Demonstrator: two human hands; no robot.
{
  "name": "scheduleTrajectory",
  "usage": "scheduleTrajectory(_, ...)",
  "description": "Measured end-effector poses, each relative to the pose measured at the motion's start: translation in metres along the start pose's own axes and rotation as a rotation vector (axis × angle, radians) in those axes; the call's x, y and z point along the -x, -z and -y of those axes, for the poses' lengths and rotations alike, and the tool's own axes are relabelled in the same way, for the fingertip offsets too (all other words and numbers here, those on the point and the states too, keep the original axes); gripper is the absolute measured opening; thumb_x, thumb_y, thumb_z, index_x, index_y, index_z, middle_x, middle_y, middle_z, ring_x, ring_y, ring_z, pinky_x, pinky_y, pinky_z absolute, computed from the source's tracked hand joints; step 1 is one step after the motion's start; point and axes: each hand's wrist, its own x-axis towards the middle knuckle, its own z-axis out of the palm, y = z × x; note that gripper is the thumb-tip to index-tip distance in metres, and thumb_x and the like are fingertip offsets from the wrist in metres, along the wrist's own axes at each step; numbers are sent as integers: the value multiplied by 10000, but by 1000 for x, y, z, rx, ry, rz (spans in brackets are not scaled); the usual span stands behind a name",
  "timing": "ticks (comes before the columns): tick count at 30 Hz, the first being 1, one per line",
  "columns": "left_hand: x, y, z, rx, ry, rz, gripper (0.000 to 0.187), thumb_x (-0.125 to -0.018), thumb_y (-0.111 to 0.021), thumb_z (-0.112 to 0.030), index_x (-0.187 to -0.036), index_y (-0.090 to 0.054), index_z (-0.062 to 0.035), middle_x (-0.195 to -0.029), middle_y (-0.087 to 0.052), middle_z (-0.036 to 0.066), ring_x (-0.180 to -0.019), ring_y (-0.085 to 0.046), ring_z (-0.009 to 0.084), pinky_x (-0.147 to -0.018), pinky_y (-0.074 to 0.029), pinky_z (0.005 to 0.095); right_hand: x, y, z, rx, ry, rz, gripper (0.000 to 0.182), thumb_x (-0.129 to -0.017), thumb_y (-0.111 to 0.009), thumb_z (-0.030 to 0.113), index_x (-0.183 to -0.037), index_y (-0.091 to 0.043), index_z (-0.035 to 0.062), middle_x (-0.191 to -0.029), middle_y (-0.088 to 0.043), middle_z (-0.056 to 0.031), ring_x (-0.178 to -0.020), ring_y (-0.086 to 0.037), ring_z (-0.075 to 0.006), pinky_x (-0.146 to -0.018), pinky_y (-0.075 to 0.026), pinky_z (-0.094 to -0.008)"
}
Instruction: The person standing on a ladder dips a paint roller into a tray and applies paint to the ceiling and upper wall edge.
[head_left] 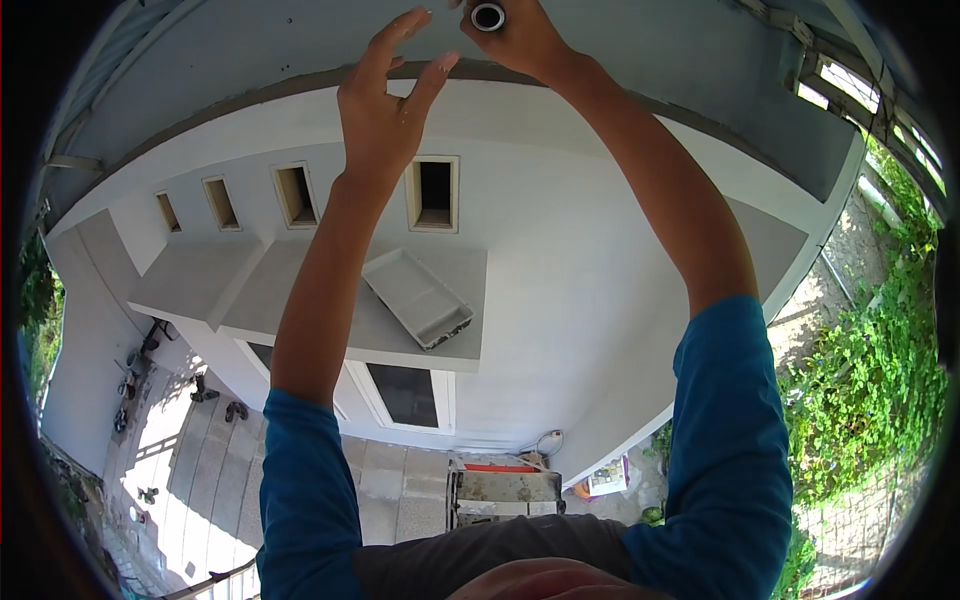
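Note:
Both arms reach up in front of the grey upper wall [250, 75]. My left hand [390, 85] is raised with its fingers apart and nothing between them. To its right, my right hand [515, 40] is closed around a dark, round-ended object with a pale rim [488, 17]; the rest of that object is hidden by the hand or cut off by the frame's top edge. A gap separates the two hands.
Below, a white tray [420, 298] lies on a grey ledge [300, 290]. Small square openings line the white wall [570, 200]. Far below are paving, shoes [236, 411] and a worn platform [505, 490]; green plants [860, 400] grow at right.

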Motion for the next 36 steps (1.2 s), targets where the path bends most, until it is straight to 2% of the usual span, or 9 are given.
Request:
scheduleTrajectory(1, 6, 6, -6, 38, 1, -37, 385, -866, -775, -169, -1210, -627, -79, -1152, -728, 83, -1014, -709, 231, -832, -546, 346, 2, 11, 0, -104, 16, -44, 133, -754, -664, -47, -762, -554, 28, -721, -562, -101, -661, -530, -219, -633, -444, -308)
scheduleTrajectory(2, 14, 13, -9, 37, 2, -42, 385, -866, -775, -169, -1210, -627, -79, -1152, -728, 83, -1014, -709, 231, -832, -546, 346, 20, 18, -13, 92, 102, 14, 180, -821, -693, -12, -965, -596, 36, -854, -663, -83, -753, -640, -198, -701, -509, -312)
scheduleTrajectory(9, 88, 41, -30, 254, -71, 24, 292, -892, -709, -122, -1140, -600, -13, -1076, -718, 162, -1002, -698, 295, -840, -548, 362, 73, 78, -5, 91, -142, -99, 141, -847, -655, -28, -950, -585, 40, -857, -647, -38, -771, -619, -146, -731, -497, -284)
scheduleTrajectory(12, 112, 41, -43, 351, -30, 49, 281, -899, -696, -133, -1126, -595, -2, -1043, -712, 184, -974, -696, 308, -838, -552, 377, 87, 85, 1, 100, -277, -333, 194, -807, -626, -127, -920, -575, 23, -861, -626, -86, -914, -680, -248, -933, -542, -353)
scheduleTrajectory(15, 125, 37, -50, 411, 17, 58, 270, -909, -675, -134, -1127, -590, 0, -1022, -708, 193, -955, -696, 307, -827, -558, 387, 111, 68, 3, 163, -64, -31, 177, -812, -627, -131, -866, -549, 18, -843, -621, -82, -908, -674, -247, -949, -542, -372)
scheduleTrajectory(19, 127, 30, -53, 439, 58, 79, 258, -914, -656, -127, -1126, -593, 7, -1003, -708, 187, -940, -697, 303, -820, -560, 385, 98, 53, -4, 156, -29, -131, 186, -790, -619, -151, -819, -533, 10, -810, -614, -76, -897, -674, -236, -922, -550, -365)
scheduleTrajectory(22, 125, 23, -56, 448, 56, 103, 255, -918, -651, -133, -1122, -596, 12, -994, -709, 183, -932, -697, 300, -812, -562, 385, 36, 72, -25, 158, 91, -249, 180, -758, -613, -125, -845, -505, -9, -772, -570, -110, -690, -549, -208, -658, -445, -297)
scheduleTrajectory(31, 138, 21, -70, 500, 88, 78, 247, -940, -627, -170, -1103, -608, 14, -954, -703, 176, -887, -693, 288, -778, -556, 374, 69, 45, -13, 231, -87, -154, 179, -781, -648, -119, -827, -544, 19, -825, -635, -67, -815, -663, -207, -809, -538, -312)
scheduleTrajectory(36, 165, 27, -74, 481, 180, 110, 233, -938, -630, -174, -1070, -621, 17, -920, -697, 174, -839, -680, 274, -740, -547, 365, 77, 24, -3, 217, -69, -200, 176, -761, -665, -98, -817, -556, 29, -805, -634, -71, -761, -648, -207, -734, -522, -301)
